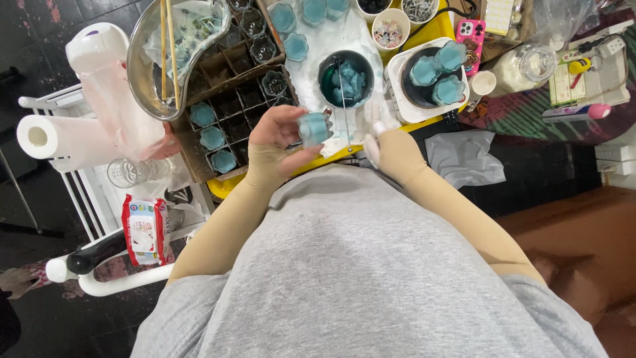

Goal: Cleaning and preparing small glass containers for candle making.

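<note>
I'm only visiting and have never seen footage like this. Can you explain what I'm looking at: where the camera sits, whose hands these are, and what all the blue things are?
There is no machine here. A person wears one camera on the head, so you look straight down past a grey shirt at their own arms in tan sleeves. The left hand holds a small blue scalloped cup with its fingers closed round it. The right hand rests at the edge of the yellow table, on a white cloth; what it grips, if anything, is hard to tell. Ahead stand a dark pot of blue pieces, a white hotplate carrying three more blue cups, and a cardboard divider box holding glass cups, some filled blue. A paper towel roll lies off to the left.
</note>
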